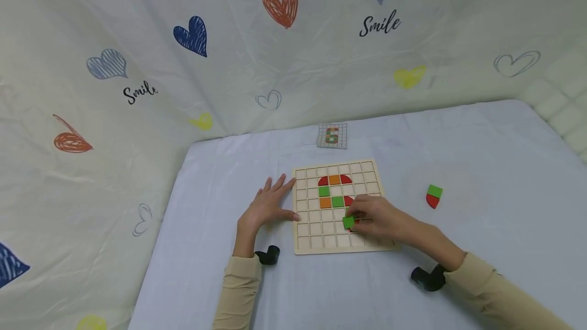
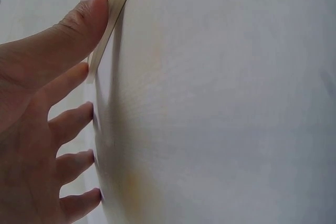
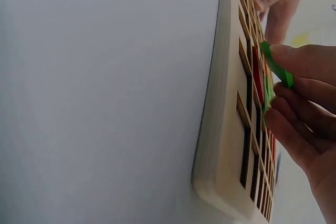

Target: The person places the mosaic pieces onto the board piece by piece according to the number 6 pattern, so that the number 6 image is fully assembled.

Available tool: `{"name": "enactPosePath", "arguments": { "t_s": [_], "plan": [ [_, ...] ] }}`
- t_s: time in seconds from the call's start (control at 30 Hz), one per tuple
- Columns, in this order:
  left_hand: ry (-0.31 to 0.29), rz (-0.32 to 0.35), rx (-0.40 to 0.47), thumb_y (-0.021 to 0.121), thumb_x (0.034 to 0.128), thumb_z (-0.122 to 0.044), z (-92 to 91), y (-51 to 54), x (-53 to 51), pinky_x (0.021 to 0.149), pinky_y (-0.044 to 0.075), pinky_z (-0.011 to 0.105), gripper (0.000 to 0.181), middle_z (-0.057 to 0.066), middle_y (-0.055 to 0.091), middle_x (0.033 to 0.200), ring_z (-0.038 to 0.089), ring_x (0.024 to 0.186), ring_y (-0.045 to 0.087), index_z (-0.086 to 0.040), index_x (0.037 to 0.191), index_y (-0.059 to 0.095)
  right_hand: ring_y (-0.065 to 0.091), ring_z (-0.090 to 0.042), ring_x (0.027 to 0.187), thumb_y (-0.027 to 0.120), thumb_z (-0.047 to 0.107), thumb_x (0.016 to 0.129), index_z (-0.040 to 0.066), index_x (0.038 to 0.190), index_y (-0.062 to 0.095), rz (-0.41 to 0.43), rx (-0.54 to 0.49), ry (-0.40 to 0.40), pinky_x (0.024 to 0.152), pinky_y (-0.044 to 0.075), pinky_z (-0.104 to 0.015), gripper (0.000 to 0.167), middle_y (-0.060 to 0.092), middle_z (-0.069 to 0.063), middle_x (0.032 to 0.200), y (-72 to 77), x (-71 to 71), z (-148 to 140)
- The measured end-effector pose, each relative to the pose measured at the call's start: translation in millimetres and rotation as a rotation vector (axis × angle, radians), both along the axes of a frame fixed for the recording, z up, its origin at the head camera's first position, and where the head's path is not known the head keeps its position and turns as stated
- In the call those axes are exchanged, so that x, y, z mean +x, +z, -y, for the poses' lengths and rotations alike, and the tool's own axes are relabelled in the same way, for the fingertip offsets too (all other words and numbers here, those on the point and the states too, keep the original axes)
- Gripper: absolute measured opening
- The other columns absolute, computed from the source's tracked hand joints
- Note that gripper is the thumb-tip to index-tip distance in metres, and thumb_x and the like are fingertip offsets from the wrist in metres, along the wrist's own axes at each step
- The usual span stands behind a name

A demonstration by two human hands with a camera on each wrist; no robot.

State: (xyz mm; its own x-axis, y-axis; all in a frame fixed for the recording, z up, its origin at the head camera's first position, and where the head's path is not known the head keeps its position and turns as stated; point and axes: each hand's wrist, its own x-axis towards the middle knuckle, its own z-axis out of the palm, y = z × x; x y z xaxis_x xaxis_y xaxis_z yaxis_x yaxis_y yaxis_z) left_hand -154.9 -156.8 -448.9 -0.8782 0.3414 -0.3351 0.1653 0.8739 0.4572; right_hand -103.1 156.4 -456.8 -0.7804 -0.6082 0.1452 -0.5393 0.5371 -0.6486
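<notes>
A wooden grid board (image 1: 312, 243) lies on the table, with red, orange and green pieces set in some of its squares. My right hand (image 1: 378, 215) is over the board's lower right part and pinches a green square tile (image 1: 348, 222) between thumb and finger. In the right wrist view the green tile (image 3: 276, 64) is tilted, just above the grid. A red piece is partly hidden beneath that hand. My left hand (image 1: 268, 205) has its fingers spread at the board's left edge, thumb and index touching the frame, as the left wrist view also shows.
A small pattern card (image 1: 332, 136) with a coloured figure on a grid lies behind the board. To the right, a loose green square (image 1: 435, 191) and a red rounded piece (image 1: 432, 200) lie together on the white cloth. A curtain printed with hearts hangs behind the table.
</notes>
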Motion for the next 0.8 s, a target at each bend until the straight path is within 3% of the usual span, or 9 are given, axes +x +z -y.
{"name": "enactPosePath", "arguments": {
  "t_s": [0.17, 0.33, 0.8],
  "plan": [
    [0.000, 0.003, 0.001, 0.086, 0.0798, -0.048, 0.0, -1.9, -1.0, 0.128, 0.008, 0.061, 0.104, 0.000, 0.013, 0.174, 0.037, 0.160, -0.001, -0.030, 0.164, 0.028, 0.058, -0.013, 0.092, 0.086, 0.014, 0.083, 0.011, 0.103, 0.077, 0.022, 0.070, -0.014, 0.082, 0.058, -0.028, 0.023, 0.068, 0.003, 0.101, -1.5, 1.8, 8.7],
    [-0.003, -0.004, 0.002, 0.086, 0.0795, -0.047, 0.3, -1.3, -1.1, 0.128, 0.009, 0.062, 0.104, 0.000, 0.014, 0.173, 0.038, 0.160, 0.000, -0.029, 0.164, 0.029, 0.059, -0.014, 0.099, 0.087, 0.018, 0.083, 0.014, 0.105, 0.077, -0.030, 0.134, -0.024, 0.088, 0.059, -0.034, 0.024, 0.067, 0.005, 0.105, -1.4, 3.6, 14.9],
    [0.005, -0.007, 0.017, 0.087, 0.0795, -0.046, 0.7, -1.4, -1.3, 0.128, 0.009, 0.062, 0.102, 0.001, 0.015, 0.173, 0.038, 0.160, 0.000, -0.029, 0.163, 0.031, 0.057, -0.014, 0.098, 0.087, 0.019, 0.082, 0.014, 0.102, 0.076, -0.083, 0.171, -0.007, 0.084, 0.059, -0.033, 0.023, 0.067, 0.005, 0.103, -4.2, 3.7, 19.5]
  ]
}}
